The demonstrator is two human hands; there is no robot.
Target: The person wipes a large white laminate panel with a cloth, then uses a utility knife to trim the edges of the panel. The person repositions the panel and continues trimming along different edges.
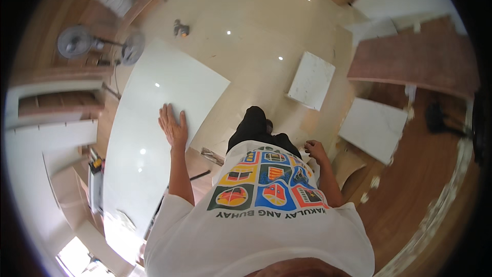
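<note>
My left hand (pixel 173 125) lies palm down, fingers spread, on a large glossy white sheet panel (pixel 134 156), near its right edge. My right hand (pixel 313 150) is at the right beside my dark trousers, fingers curled; whether it holds something small I cannot make out. Just right of that hand, lower down, is a tan curved piece (pixel 347 169). A small metal bracket-like piece (pixel 211 156) shows beside the white sheet, by my left forearm.
Two marble-look boards (pixel 311 79) (pixel 372 128) lie to the right, near brown wood panels (pixel 410 56). Fans (pixel 75 42) stand at upper left. A power tool (pixel 181 28) is on the tiled floor (pixel 256 31) ahead. Shelving (pixel 59 102) lines the left.
</note>
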